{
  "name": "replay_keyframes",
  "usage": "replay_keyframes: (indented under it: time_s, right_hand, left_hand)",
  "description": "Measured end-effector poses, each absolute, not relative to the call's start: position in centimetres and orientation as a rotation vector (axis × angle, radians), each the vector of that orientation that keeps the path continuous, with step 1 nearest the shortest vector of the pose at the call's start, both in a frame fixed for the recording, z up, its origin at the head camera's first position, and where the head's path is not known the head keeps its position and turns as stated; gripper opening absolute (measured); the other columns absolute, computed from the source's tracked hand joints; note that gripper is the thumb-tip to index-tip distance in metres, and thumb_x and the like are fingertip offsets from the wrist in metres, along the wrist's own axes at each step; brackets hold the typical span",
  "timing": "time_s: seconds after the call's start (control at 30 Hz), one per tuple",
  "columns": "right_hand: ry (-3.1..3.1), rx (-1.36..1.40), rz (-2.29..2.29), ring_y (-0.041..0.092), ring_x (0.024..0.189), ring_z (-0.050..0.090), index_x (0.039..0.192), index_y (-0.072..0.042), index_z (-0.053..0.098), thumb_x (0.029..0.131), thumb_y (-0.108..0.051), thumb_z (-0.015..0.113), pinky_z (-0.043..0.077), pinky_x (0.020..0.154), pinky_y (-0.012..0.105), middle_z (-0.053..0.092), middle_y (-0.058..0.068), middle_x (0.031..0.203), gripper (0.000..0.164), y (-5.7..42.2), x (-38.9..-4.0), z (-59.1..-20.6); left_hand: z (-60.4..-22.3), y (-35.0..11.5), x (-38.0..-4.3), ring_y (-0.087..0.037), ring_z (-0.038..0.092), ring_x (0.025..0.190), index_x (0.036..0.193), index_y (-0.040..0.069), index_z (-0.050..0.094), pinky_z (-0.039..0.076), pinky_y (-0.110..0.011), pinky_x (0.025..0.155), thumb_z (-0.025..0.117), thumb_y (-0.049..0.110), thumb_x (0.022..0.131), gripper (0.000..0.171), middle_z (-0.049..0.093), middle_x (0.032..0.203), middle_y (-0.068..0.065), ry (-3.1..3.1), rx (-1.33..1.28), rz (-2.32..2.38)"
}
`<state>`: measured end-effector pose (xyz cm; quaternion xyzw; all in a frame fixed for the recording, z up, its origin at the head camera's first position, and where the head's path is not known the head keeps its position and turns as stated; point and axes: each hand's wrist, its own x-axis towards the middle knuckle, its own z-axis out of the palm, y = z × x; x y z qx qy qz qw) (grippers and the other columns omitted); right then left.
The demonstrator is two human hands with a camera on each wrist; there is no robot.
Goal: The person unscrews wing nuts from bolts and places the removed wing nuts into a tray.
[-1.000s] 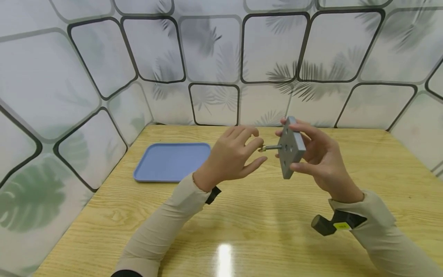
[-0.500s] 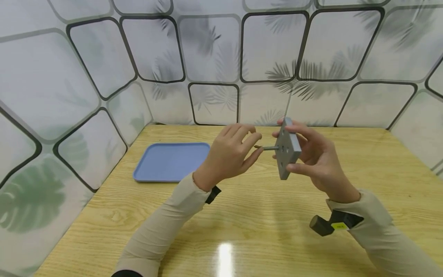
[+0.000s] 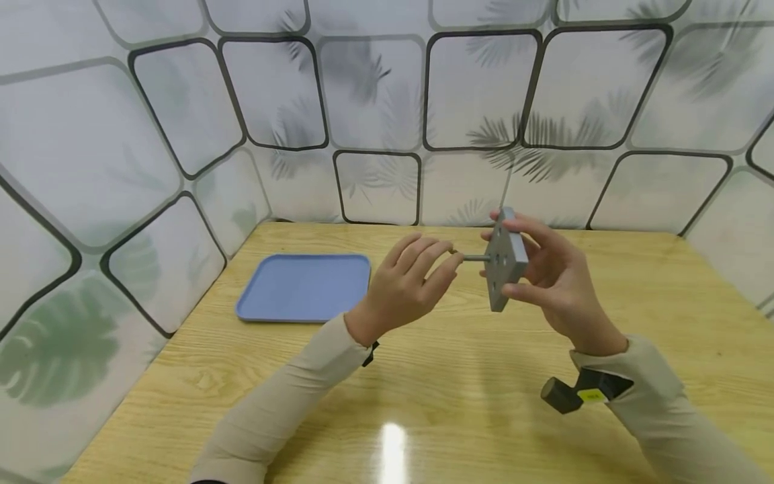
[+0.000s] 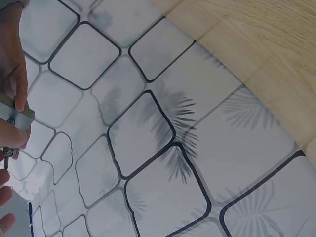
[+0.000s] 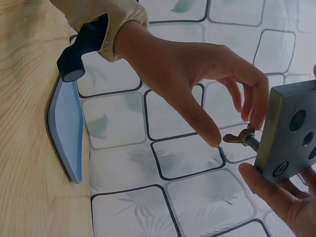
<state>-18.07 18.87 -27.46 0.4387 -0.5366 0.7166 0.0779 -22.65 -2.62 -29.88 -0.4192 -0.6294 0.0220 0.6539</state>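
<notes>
A grey metal plate (image 3: 503, 265) with several round holes stands on edge above the table. My right hand (image 3: 559, 282) grips it, with the thumb on its lower edge and fingers at the top and behind. A wing bolt (image 3: 476, 258) sticks out of the plate toward the left; its brass-coloured wings (image 5: 239, 137) show in the right wrist view. My left hand (image 3: 405, 282) has thumb and index finger around those wings, which its fingertips mostly cover in the head view. In the left wrist view, the plate (image 4: 19, 116) and wing bolt (image 4: 9, 152) are at the left edge.
A blue tray (image 3: 305, 289) lies on the wooden table (image 3: 459, 403) to the left, behind the left forearm. A patterned curtain (image 3: 375, 87) closes in the back and left side. A camera (image 3: 562, 395) is strapped to the right wrist.
The left thumb, spread away from the wings one second ago, has come up to them beside the index finger. The plate has shifted only slightly, still in the right hand.
</notes>
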Motion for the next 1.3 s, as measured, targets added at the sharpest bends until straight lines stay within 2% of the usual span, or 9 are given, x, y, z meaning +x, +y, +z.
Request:
replay_keyframes:
  time_s: [0.27,0.47,0.67,0.97,1.13,1.3]
  right_hand:
    - [-1.619,1.325,2.145,0.027,0.125,0.049,0.135,-0.004,0.047,0.079,0.011,0.065,0.055,0.085,0.041,0.040,0.013,0.146,0.061,18.6,-18.0,-27.3]
    - [-1.620,1.324,2.156,0.028,0.125,0.049,0.136,-0.005,0.047,0.079,0.011,0.065,0.055,0.085,0.040,0.039,0.013,0.146,0.062,18.5,-18.0,-27.2]
    - [-1.602,1.316,2.172,0.027,0.125,0.049,0.136,-0.005,0.047,0.079,0.010,0.065,0.055,0.085,0.041,0.040,0.013,0.146,0.061,18.5,-17.9,-27.3]
    - [-1.604,1.321,2.163,0.027,0.125,0.050,0.137,-0.004,0.046,0.079,0.012,0.065,0.055,0.085,0.040,0.039,0.013,0.146,0.062,18.6,-17.8,-27.3]
    - [-1.610,1.315,2.154,0.027,0.125,0.050,0.136,-0.004,0.047,0.079,0.011,0.065,0.055,0.085,0.041,0.040,0.013,0.146,0.062,18.6,-17.8,-27.2]
    - [-1.618,1.323,2.148,0.027,0.125,0.050,0.136,-0.005,0.047,0.080,0.009,0.065,0.055,0.085,0.041,0.040,0.013,0.146,0.061,18.6,-17.7,-27.2]
  left_hand:
    - [-29.4,-2.1,-22.4,-0.017,0.062,0.082,0.092,0.012,0.067,0.051,-0.032,0.085,0.062,0.021,0.088,0.011,0.066,0.088,-0.001,-1.527,-0.918,-0.036]
    - [-28.8,-2.3,-22.2,-0.016,0.061,0.081,0.090,0.013,0.067,0.049,-0.030,0.084,0.060,0.022,0.089,0.012,0.066,0.086,0.000,-1.665,-0.958,-0.088]
    - [-28.5,-2.5,-22.1,-0.015,0.061,0.080,0.097,0.011,0.066,0.048,-0.029,0.083,0.059,0.021,0.090,0.014,0.067,0.085,0.002,-1.709,-1.021,-0.068]
    - [-28.6,-2.6,-21.8,-0.015,0.063,0.087,0.111,0.011,0.065,0.049,-0.029,0.087,0.064,0.019,0.087,0.024,0.068,0.092,0.001,-1.748,-1.077,-0.030]
    - [-28.4,-2.5,-21.6,-0.014,0.063,0.085,0.110,0.012,0.066,0.050,-0.027,0.085,0.055,0.013,0.094,0.019,0.066,0.089,0.002,-1.732,-1.075,-0.011]
    - [-28.5,-2.5,-21.6,-0.014,0.061,0.082,0.105,0.013,0.066,0.050,-0.027,0.083,0.052,0.012,0.095,0.017,0.064,0.087,0.001,-1.732,-1.067,0.002]
